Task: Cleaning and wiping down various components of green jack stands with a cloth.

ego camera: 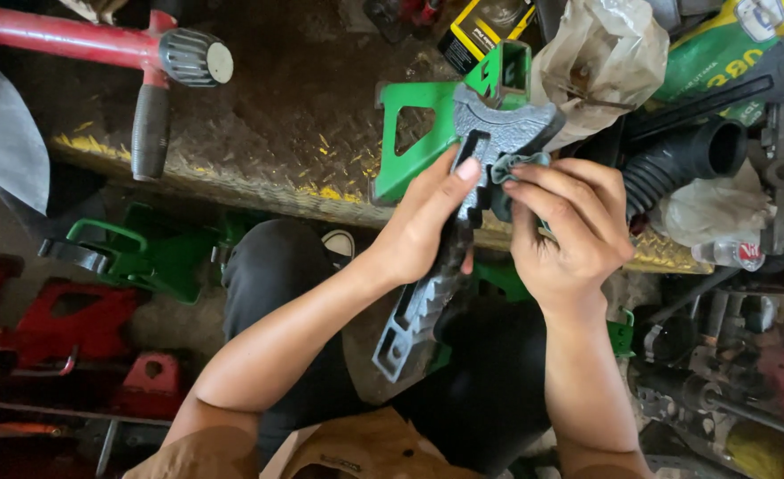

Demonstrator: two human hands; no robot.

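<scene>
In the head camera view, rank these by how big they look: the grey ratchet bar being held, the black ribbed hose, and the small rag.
1. Grey ratchet bar, held in the left hand; it is closest to the camera, which may exaggerate its size.
2. Black ribbed hose.
3. Small rag, mostly hidden under the right hand.

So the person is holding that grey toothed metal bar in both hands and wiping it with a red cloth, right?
Not quite. The head view shows the cloth is grey-green, not red. Both the left hand and right hand do hold the grey toothed metal bar.
</scene>
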